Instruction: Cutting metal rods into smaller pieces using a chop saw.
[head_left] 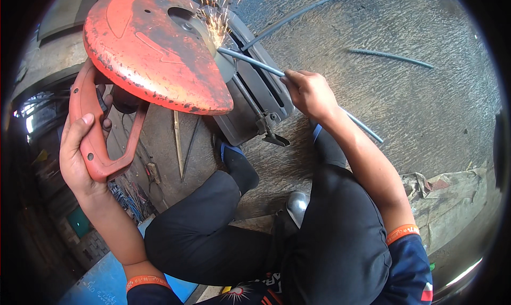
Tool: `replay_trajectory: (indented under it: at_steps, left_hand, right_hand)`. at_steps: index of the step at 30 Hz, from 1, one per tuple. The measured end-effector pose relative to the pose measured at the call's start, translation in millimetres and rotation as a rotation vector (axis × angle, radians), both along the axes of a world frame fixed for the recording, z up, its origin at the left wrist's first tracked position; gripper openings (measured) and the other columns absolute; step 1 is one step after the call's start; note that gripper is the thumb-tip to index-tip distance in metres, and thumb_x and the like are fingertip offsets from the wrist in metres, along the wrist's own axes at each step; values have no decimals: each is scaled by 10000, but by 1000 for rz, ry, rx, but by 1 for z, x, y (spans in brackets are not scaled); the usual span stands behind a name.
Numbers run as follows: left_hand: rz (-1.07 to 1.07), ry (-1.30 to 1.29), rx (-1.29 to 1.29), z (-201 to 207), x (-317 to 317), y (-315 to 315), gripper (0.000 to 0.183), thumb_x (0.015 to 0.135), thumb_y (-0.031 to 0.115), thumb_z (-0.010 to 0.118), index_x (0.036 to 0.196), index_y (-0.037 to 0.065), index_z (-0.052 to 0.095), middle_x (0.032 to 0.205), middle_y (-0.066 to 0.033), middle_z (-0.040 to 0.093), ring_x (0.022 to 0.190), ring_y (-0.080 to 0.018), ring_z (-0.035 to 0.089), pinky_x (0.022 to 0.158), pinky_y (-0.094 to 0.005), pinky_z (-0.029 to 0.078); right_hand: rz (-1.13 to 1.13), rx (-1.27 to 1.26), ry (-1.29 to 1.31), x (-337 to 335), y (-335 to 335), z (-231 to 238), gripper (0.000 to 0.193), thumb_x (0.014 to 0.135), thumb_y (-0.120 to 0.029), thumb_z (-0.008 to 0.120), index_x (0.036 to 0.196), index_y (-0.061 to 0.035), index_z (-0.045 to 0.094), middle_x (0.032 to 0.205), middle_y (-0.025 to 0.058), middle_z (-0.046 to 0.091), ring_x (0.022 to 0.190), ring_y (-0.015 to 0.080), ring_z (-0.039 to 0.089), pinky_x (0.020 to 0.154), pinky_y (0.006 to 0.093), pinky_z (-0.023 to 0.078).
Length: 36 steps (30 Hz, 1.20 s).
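Observation:
My left hand (80,140) is wrapped round the orange-red D-shaped handle (91,129) of a cut-off saw. The saw's worn red blade guard (154,55) covers most of the disc. My right hand (310,93) grips a thin grey metal rod (250,61), whose far end meets the disc beside the vise. Sparks (215,25) spray up from that contact. Behind my right hand, the rod's other end slants down toward the right. A threaded vise screw (247,97) with a crank lies along the dark saw base (274,95). Where exactly the disc touches the rod is hidden by sparks.
A long grey rod (303,12) runs from the saw base to the upper right. One short rod piece (391,56) lies on the rough floor. Crumpled cloth (431,185) is at the right, a blue panel (106,278) at lower left. My feet are close to the base.

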State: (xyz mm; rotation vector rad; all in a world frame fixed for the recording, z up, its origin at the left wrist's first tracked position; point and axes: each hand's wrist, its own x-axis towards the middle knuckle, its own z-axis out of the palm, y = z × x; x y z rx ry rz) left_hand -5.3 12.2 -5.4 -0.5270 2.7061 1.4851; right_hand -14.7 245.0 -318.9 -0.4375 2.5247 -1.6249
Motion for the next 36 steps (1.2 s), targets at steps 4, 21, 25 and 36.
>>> replay_trajectory:
  at_steps: [4, 21, 25, 36]
  left_hand:
    - [50, 19, 0, 0, 1, -2, 716, 768, 174, 488, 1401, -99, 291, 1463, -196, 330, 1345, -293, 342, 1109, -399, 260]
    - [70, 35, 155, 7, 3, -9, 520, 837, 62, 573, 1314, -74, 416, 1258, -170, 527, 1086, -255, 566, 924, -378, 475]
    - [79, 34, 106, 5, 4, -9, 495, 856, 80, 570, 1305, -70, 428, 1206, -166, 557, 982, -227, 599, 860, -322, 495]
    - [99, 73, 77, 0, 1, -7, 482, 876, 231, 638, 1250, -40, 500, 959, -124, 643, 744, -142, 584, 689, -234, 482]
  right_hand:
    - [13, -42, 14, -2, 2, -1, 199, 873, -224, 582, 807, -37, 598, 726, 202, 600, 697, 413, 595, 632, 480, 490]
    - [92, 42, -160, 3, 5, 4, 283, 916, -267, 540, 798, -16, 595, 677, 234, 581, 679, 431, 580, 616, 480, 465]
    - [105, 43, -322, -4, 6, 7, 380, 943, -341, 480, 810, -8, 607, 710, 244, 605, 727, 430, 605, 686, 508, 466]
    - [237, -98, -606, -14, 11, 7, 453, 961, -372, 453, 847, 33, 620, 677, 235, 586, 705, 384, 610, 688, 457, 462]
